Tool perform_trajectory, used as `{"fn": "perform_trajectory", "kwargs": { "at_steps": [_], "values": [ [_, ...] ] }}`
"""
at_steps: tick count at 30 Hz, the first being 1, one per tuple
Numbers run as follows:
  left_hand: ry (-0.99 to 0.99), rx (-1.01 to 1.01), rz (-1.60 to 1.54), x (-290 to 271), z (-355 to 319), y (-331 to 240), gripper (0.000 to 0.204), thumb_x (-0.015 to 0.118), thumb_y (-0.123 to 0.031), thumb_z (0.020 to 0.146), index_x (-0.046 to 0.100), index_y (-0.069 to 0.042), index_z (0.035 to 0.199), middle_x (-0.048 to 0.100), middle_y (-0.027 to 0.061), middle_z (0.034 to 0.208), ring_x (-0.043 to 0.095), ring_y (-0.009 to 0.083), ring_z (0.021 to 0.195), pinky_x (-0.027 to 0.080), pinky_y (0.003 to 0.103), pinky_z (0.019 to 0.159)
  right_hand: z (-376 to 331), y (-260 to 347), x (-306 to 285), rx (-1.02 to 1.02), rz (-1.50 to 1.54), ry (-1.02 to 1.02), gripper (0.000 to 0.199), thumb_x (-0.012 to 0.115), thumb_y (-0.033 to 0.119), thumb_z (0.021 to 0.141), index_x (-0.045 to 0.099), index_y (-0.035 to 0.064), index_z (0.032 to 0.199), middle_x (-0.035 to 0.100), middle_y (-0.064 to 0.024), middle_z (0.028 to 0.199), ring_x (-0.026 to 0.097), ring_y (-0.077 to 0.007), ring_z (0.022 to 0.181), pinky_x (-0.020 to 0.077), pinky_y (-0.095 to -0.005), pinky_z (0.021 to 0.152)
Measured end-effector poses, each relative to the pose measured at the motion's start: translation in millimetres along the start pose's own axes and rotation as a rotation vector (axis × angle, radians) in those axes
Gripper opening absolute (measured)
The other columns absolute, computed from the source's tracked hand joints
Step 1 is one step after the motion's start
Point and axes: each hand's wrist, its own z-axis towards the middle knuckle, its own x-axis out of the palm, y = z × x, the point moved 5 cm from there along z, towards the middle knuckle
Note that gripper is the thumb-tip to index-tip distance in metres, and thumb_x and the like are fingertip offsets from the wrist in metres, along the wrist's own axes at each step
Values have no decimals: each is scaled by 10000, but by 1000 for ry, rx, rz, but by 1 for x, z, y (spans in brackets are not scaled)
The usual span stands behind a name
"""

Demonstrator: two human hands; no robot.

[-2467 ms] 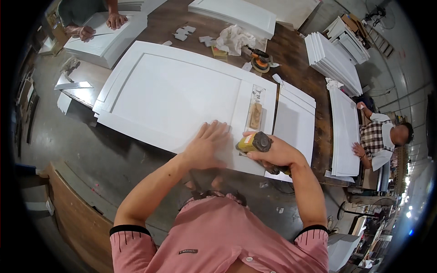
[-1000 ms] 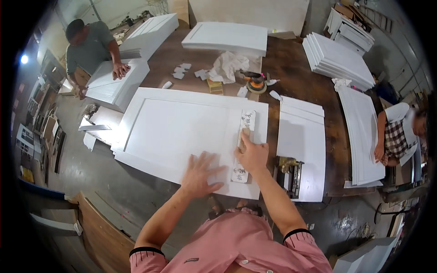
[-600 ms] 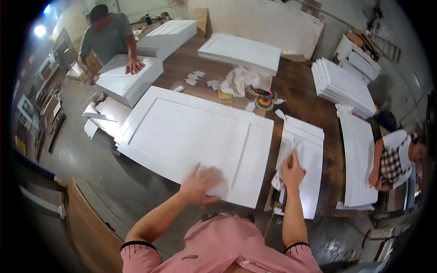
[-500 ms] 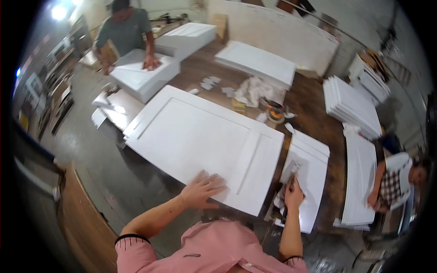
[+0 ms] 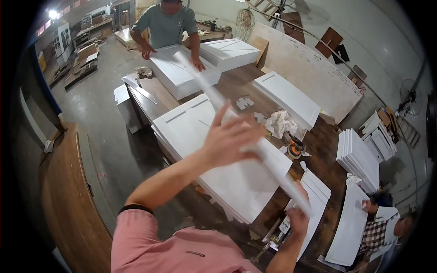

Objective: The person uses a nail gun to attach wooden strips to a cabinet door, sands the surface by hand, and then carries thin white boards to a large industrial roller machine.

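Observation:
A long white cabinet door panel [image 5: 200, 86] is tilted up on edge, so I see it as a thin white strip running from the far left down to the near right. My left hand [image 5: 232, 136] wraps its upper edge near the middle, fingers spread. My right hand [image 5: 298, 219] grips its near lower end. Under it another white framed panel [image 5: 186, 129] lies flat on the dark wooden table [image 5: 330, 136].
An orange sander [image 5: 296, 148] and a crumpled cloth [image 5: 280, 123] lie behind the panels. Stacks of white doors [image 5: 359, 157] stand at the right. A person in a green shirt [image 5: 166, 25] handles a panel at the far end; another in a checked shirt [image 5: 382, 227] works at the right.
Earlier the panel lay flat with my left palm pressed on it. Now both hands have raised it onto its edge, and my view has lifted toward the far end of the shop.

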Motion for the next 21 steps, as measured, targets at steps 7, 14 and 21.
{"fn": "perform_trajectory", "kwargs": {
  "at_steps": [7, 14, 21],
  "values": [
    [167, -642, -211, 77, -87, 22, 790, 769, -383, 919, 422, -126, 1581, 247, 262, 1667, 209, 475, 1550, 170, 678, 1228, 62, 61, 61, 246, 388, -722, 391, 598, 226, 1054, 598, -45, 1336, 678, -119, 1236, 627, -199, 1095, 489, -352, 979],
    [546, -1007, -76, 3, -238, 16, 858, 586, -540, 975, 307, -56, 1626, 203, 305, 1683, 87, 499, 1579, 64, 648, 1259, -70, 18, 104, 630, 561, -828, 479, 563, 178, 1038, 513, -90, 1432, 607, -173, 1351, 583, -263, 1221, 457, -398, 1039],
    [492, -1160, 219, -104, -323, 52, 897, 740, -397, 899, 313, -54, 1610, 361, 285, 1603, 407, 474, 1421, 421, 552, 1113, -187, 11, 193, 1212, 620, -219, 470, 554, 175, 1015, 549, 12, 1455, 684, -81, 1283, 696, -228, 1025, 598, -397, 769]
  ]
}}
